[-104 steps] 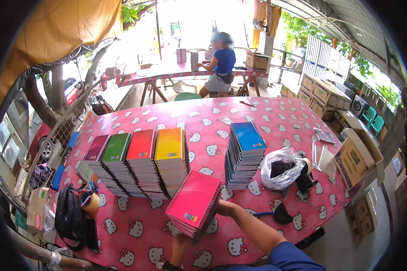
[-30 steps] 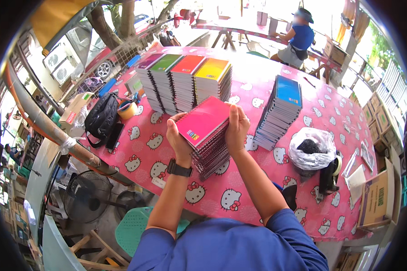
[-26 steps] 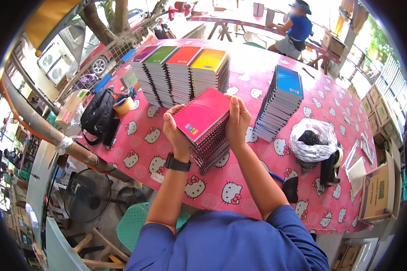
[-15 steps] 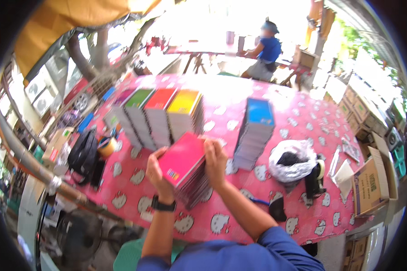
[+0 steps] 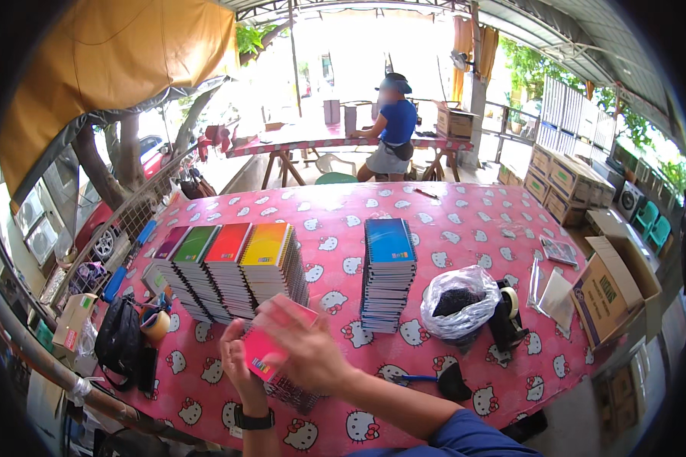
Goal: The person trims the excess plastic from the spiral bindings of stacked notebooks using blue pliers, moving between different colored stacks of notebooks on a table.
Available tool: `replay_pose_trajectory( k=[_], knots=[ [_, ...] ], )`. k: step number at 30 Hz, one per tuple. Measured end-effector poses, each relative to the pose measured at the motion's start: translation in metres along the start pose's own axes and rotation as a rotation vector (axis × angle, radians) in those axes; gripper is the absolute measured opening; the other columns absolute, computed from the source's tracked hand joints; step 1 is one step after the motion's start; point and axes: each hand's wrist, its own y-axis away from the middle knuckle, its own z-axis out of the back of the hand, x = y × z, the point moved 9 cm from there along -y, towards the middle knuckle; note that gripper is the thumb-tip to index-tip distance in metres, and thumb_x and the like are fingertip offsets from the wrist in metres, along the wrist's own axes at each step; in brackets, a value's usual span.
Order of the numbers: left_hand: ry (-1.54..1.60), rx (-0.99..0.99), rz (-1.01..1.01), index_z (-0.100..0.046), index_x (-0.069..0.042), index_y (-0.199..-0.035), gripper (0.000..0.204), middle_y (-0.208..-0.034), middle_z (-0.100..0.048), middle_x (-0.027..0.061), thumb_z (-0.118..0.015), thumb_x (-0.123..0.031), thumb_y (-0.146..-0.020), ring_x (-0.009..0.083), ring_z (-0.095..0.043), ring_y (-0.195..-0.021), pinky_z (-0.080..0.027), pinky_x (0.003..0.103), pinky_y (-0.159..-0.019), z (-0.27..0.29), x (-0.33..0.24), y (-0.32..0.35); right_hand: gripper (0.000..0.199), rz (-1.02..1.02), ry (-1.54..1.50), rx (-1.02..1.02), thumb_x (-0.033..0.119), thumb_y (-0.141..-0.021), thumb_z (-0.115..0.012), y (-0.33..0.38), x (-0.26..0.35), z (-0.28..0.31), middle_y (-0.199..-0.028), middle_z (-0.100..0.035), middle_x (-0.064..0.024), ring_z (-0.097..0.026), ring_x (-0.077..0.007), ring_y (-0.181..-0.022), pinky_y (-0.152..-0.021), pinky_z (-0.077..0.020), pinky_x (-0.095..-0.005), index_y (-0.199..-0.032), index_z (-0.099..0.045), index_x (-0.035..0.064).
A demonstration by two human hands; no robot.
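A stack of pink spiral-bound notebooks (image 5: 265,352) stands near the front edge of the table, slightly turned. My left hand (image 5: 240,364) is cupped against its left side, thumb by the near corner, gripping it. Across the top cover reaches my right hand (image 5: 312,349), its fingers smeared by motion, covering part of the cover. Just behind stand tall stacks of notebooks side by side: purple (image 5: 172,242), green (image 5: 197,244), red (image 5: 229,243) and yellow (image 5: 265,245). A separate stack of blue notebooks (image 5: 389,274) stands to the right.
Right of the blue stack are a clear plastic bag (image 5: 465,305) with dark contents and a tape dispenser (image 5: 508,320). A black bag (image 5: 120,339) and tape roll (image 5: 155,326) lie at left. An open cardboard box (image 5: 613,286) stands at right. A person (image 5: 395,126) works at a far table.
My view has tilted up. My right hand has moved from the stack's right side to over its top cover. My left hand remains at its left side.
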Motion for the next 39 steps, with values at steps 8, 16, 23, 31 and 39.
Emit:
replay_pose_trajectory(
  k=[8, 16, 23, 31, 39],
  knots=[
    [0.048, 0.161, 0.077, -0.057, 0.005, -0.106, 0.025, -0.107, -0.060, 0.0116, -0.042, -0.007, -0.090, 0.0177, -0.055, -0.100, -0.042, 0.030, -0.092, -0.011, -0.001, -0.001, 0.075, -0.245, 0.233, 0.293, 0.060, -0.086, -0.045, 0.017, -0.025, -0.007, -0.139, -0.044, -0.0157, -0.036, -0.0310, -0.132, -0.109, -0.0190, -0.0520, -0.134, -0.043, 0.0022],
    [-0.035, -0.089, -0.074, -0.048, 0.001, -0.124, 0.041, -0.121, -0.054, 0.0119, -0.034, -0.028, -0.099, 0.0210, -0.048, -0.115, -0.036, 0.034, -0.096, 0.022, -0.008, -0.004, 0.074, -0.782, 0.287, 0.545, 0.056, -0.083, -0.056, 0.204, -0.161, 0.037, -0.136, -0.044, -0.0192, -0.039, -0.0379, -0.124, -0.101, -0.0334, -0.0515, -0.133, -0.043, 0.0025],
    [-0.250, 0.097, 0.007, -0.043, -0.004, -0.131, 0.041, -0.127, -0.050, 0.0081, -0.041, -0.024, -0.095, 0.0204, -0.045, -0.120, -0.033, 0.032, -0.097, 0.072, 0.023, 0.015, 0.095, -0.821, 0.512, 0.885, 0.056, -0.073, -0.067, 0.341, -0.145, 0.014, -0.145, -0.030, -0.0164, -0.031, -0.0347, -0.131, -0.105, -0.0152, -0.0657, -0.144, -0.025, 0.0087],
    [-0.479, 0.576, 0.407, -0.056, -0.002, -0.112, 0.056, -0.104, -0.064, 0.0081, -0.075, -0.015, -0.061, 0.0235, -0.059, -0.099, -0.047, 0.038, -0.082, 0.066, 0.173, 0.112, 0.084, -0.919, 0.238, 0.905, 0.044, -0.069, -0.076, 0.350, -0.167, 0.020, -0.125, -0.049, -0.0167, -0.047, -0.0319, -0.118, -0.095, -0.0399, -0.0462, -0.137, -0.041, 0.0080],
    [-0.439, 0.748, 0.225, -0.053, 0.000, -0.113, 0.048, -0.107, -0.063, 0.0147, -0.073, -0.012, -0.071, 0.0238, -0.061, -0.094, -0.048, 0.037, -0.085, 0.044, 0.162, 0.114, 0.066, -1.275, -1.469, 0.550, 0.017, -0.073, -0.070, 0.364, -0.146, -0.026, -0.109, -0.059, -0.0130, -0.058, -0.0219, -0.100, -0.087, -0.0466, -0.0351, -0.130, -0.044, -0.0020]
  ],
)
